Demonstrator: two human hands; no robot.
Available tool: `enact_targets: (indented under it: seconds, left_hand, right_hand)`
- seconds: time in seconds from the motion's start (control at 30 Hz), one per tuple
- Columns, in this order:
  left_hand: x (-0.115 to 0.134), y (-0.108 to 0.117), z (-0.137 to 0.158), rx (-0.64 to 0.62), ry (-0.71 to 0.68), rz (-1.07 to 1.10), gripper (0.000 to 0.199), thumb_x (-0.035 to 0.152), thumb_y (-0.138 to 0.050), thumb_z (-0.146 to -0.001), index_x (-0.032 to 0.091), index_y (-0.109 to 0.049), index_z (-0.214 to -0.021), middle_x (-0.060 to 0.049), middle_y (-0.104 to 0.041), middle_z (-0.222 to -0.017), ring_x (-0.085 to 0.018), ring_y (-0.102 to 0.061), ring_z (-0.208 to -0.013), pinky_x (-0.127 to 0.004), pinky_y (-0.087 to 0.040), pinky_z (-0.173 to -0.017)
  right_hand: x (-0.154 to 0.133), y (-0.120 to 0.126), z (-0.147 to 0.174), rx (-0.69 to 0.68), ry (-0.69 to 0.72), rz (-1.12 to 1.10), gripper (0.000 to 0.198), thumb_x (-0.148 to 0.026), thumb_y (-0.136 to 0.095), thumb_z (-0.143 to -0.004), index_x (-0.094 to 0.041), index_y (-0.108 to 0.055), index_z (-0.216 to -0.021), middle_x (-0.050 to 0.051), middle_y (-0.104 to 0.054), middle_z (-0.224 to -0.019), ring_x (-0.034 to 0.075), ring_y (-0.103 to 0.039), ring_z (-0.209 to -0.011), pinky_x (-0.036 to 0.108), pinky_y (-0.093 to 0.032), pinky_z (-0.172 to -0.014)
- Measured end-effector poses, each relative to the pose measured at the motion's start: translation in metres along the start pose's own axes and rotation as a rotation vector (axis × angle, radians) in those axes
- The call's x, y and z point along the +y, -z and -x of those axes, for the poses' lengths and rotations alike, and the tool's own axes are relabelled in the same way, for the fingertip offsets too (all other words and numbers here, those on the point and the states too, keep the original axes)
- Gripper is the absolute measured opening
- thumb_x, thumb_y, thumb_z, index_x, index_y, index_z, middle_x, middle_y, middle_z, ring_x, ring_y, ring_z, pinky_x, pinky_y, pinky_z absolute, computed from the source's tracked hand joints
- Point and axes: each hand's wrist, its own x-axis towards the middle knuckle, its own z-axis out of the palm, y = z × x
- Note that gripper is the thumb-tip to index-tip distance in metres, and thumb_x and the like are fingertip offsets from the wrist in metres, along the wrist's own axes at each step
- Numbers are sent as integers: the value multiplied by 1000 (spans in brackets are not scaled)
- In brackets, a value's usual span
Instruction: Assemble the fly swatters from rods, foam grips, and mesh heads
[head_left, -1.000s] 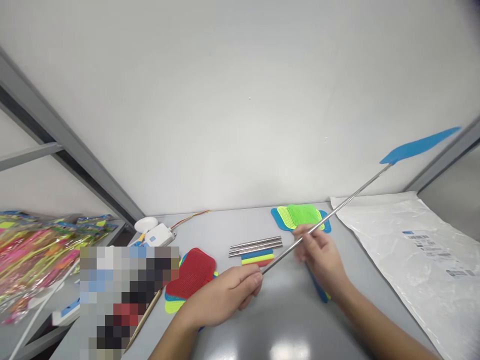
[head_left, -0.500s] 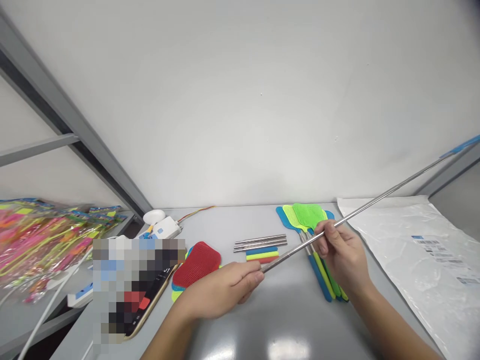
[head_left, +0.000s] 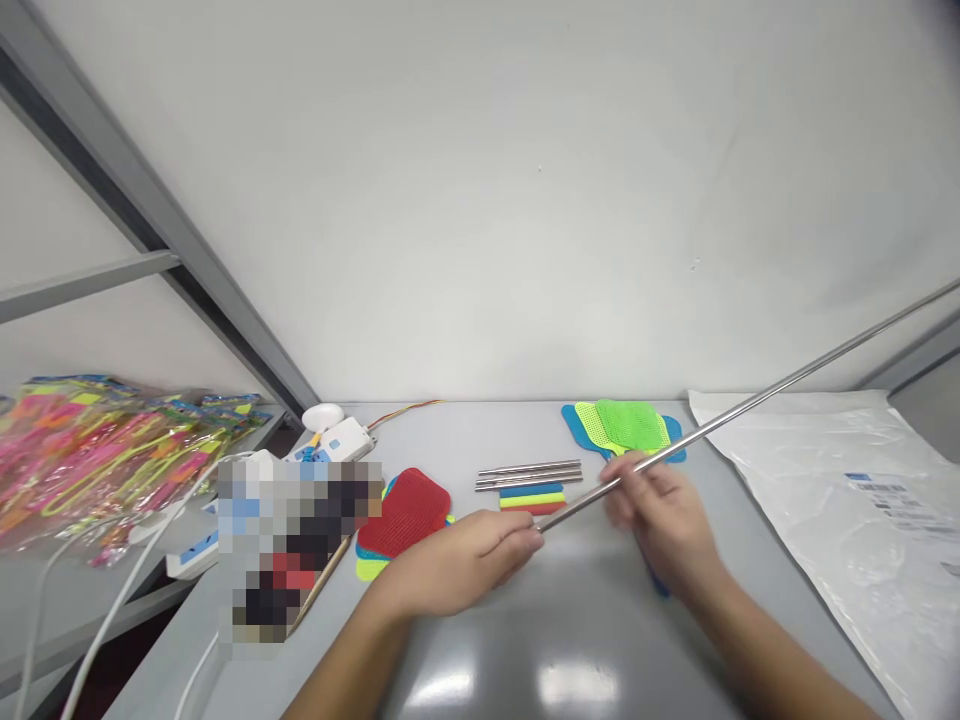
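Observation:
A long thin metal rod (head_left: 757, 400), the extended shaft of a fly swatter, slants up across the view and runs off the right edge. My left hand (head_left: 465, 562) is closed around its lower end, hiding what lies inside the fist. Higher on the shaft, my right hand (head_left: 664, 515) has its fingers and thumb around the metal, slightly blurred. Behind that hand lie fly swatters with green (head_left: 632, 425) and blue (head_left: 576, 428) mesh heads, their handles mostly covered. Beyond my left hand is a stack of loose swatter heads, a red one (head_left: 409, 510) on top.
Short metal rods (head_left: 529, 474) and coloured handle tubes (head_left: 531, 497) lie mid-table. A white plastic mailer (head_left: 825, 500) covers the right side. To the left are a phone (head_left: 319, 590), partly pixelated, a power strip (head_left: 193, 555), cables, and a shelf of bagged colourful items (head_left: 127, 450).
My right hand has moved down the shaft toward my left hand. The blue far end of the swatter has left the view at right. The view has shifted slightly.

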Motion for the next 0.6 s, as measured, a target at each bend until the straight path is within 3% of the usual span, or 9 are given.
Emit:
enact_targets:
  seconds: [0.07,0.17,0.37,0.6]
  left_hand:
    - [-2,4,1,3,-9,-32,41,49,-30,-97,20,-45,-72,3,-48,-68,-13,-44,-64,-26,-32,-59]
    - [-4,7,2,0,-19,-50,41,50,-30,-97,20,-45,-73,3,-48,-68,-13,-43,-63,-25,-32,-58]
    - [-14,15,2,56,-18,-76,36,47,-37,-95,19,-55,-82,1,-54,-79,-15,-50,-75,-24,-37,-67]
    - [-18,21,6,146,-10,-46,45,52,-33,-95,18,-58,-82,1,-52,-73,-13,-47,-66,-24,-37,-62]
  right_hand:
    - [-3,12,-5,100,48,-72,22,-39,-57,-91,-20,-66,-84,-4,-46,-52,11,-42,-50,26,-32,-51]
    - [-5,22,-9,115,62,-128,19,-38,-60,-89,-20,-66,-85,-3,-45,-54,11,-41,-51,26,-31,-49]
    - [-4,28,-14,173,63,-136,19,-38,-64,-86,-20,-65,-82,-3,-42,-55,12,-40,-51,27,-32,-49]
    - [-8,28,-21,265,77,-233,19,-41,-62,-87,-23,-60,-80,-5,-38,-55,11,-37,-50,25,-33,-48]
